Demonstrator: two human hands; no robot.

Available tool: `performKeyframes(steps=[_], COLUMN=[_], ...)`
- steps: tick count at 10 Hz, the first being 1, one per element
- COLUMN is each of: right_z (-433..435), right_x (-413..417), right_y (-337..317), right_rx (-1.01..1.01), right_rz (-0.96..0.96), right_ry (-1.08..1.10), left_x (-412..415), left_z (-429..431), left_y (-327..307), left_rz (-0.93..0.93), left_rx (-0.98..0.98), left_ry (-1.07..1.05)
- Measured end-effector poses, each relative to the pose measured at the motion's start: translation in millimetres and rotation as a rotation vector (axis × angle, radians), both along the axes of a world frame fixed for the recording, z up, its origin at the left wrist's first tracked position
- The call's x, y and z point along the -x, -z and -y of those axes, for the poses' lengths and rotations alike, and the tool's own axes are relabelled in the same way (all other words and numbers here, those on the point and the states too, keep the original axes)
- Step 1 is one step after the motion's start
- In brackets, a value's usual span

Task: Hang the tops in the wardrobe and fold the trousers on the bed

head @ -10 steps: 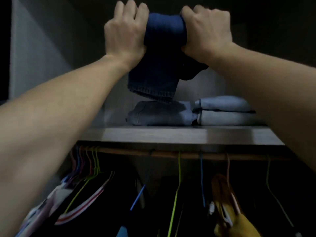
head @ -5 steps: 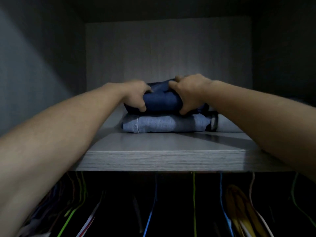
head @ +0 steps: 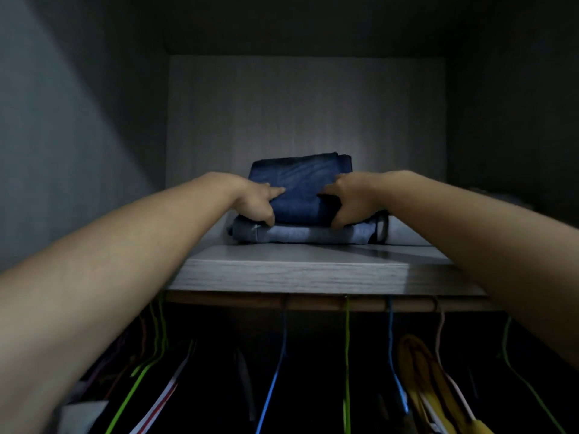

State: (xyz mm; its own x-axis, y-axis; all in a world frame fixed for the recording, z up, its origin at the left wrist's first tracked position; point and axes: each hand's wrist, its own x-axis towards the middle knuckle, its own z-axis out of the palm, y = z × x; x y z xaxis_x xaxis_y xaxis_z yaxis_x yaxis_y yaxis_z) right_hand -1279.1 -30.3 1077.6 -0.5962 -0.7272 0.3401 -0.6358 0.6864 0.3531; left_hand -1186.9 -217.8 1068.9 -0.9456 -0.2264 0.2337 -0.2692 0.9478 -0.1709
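Navy folded jeans [head: 300, 186], pinched endwise by left hand [head: 257, 202] and right hand [head: 351, 202], need squaring atop the paler jeans [head: 307, 234].

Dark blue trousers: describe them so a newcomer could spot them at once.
Find the grey wardrobe shelf above the hanging rail. Mid-shelf sits a stack of folded clothes. The dark blue trousers are its top bundle, held between the left hand and right hand, on a paler blue pair.
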Motion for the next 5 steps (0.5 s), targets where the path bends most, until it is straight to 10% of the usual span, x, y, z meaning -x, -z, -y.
performKeyframes(steps=[5], right_z=[-62.9], right_x=[-40.4], right_y=[41.6], right_rx=[0.577], right_rz=[-0.109], right_ry=[-0.055], left_x=[-53.4], left_z=[-19.2], left_y=[17.3], left_rz=[-0.411], left_rx=[0.153], left_ry=[0.207])
